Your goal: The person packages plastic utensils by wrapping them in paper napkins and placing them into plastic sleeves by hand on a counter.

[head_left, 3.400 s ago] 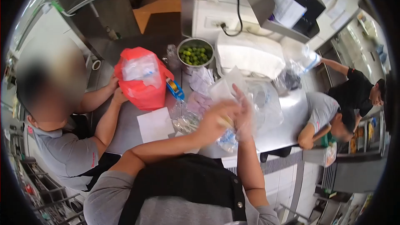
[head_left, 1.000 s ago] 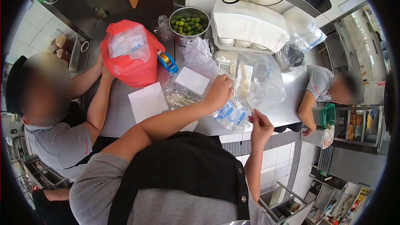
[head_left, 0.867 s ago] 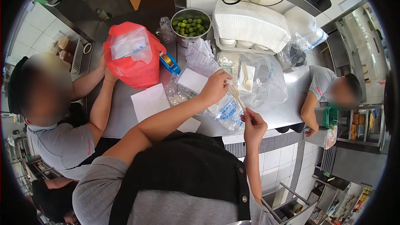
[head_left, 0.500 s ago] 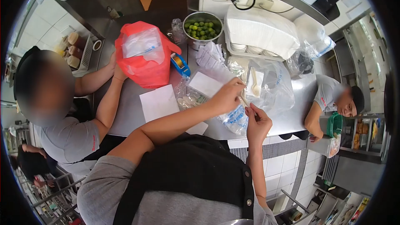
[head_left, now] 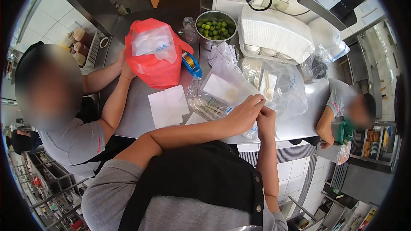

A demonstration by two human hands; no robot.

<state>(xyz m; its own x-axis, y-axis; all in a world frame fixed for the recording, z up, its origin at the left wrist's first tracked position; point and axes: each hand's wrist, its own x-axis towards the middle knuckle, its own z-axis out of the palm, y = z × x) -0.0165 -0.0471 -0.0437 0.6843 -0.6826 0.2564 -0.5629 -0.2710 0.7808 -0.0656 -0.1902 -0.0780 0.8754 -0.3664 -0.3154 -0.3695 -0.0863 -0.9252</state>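
Note:
My left hand [head_left: 247, 113] and my right hand [head_left: 266, 123] meet above the front of the steel table, fingertips pinched close together. What they hold between them is mostly hidden by the fingers. Just beyond lie a pale plastic spoon [head_left: 268, 86] on a white napkin and a plastic fork [head_left: 257, 80]. To the left of my fingers is a folded white napkin [head_left: 219, 88] with translucent wrapping around it. Plastic cutlery in a clear bag [head_left: 206, 108] rests beside my left forearm.
A co-worker at left has both hands at a red plastic bag [head_left: 156, 66]. A blue tape dispenser [head_left: 191, 65], crumpled receipts [head_left: 222, 57], a pot of green limes [head_left: 216, 28], stacked white foam containers [head_left: 276, 32] and white paper sheets [head_left: 168, 106] surround the work area. Another person stands at right.
My hands have come closer together, the right one turning inward. A pale thin piece visible between my fingers earlier is now hidden. The camera view has shifted slightly.

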